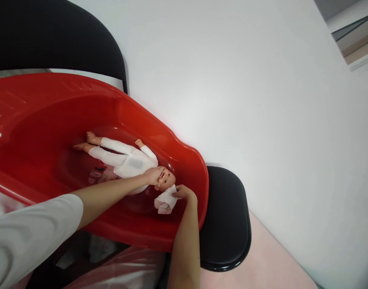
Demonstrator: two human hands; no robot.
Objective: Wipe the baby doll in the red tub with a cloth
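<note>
Left hand: the left hand (153,175) reaches in from the lower left on a bare forearm with a white sleeve at the upper arm; it rests on the doll at the chin and neck, its fingers (160,170) curled lightly over the chin, holding the head steady rather than gripping anything else.
Right hand: the right hand (184,192) comes up from the bottom edge of the view; its fingers (175,195) are pinched narrow on a small folded cloth (166,200), held against the top of the doll's head.
Doll: the doll (126,160) lies on its back on the floor of the tub, in a white one-piece suit, bare feet toward the tub's wide end, head toward the narrow rounded end, one arm raised beside its shoulder.
Cloth: pale pink-white, rolled or folded, touching the doll's head and lying just inside the tub's near wall.
Tub: a glossy red plastic baby tub (187,160); its narrow end sits beside a black round seat.
Seat: the black seat (229,224) lies under and just past the tub's narrow end.
Backrest: a black chair back (51,36) rises behind the tub's far rim.
Wall: a plain white wall (247,80) fills the space beyond the tub.
Floor: a pale pink floor (262,265) shows below the seat.
</note>
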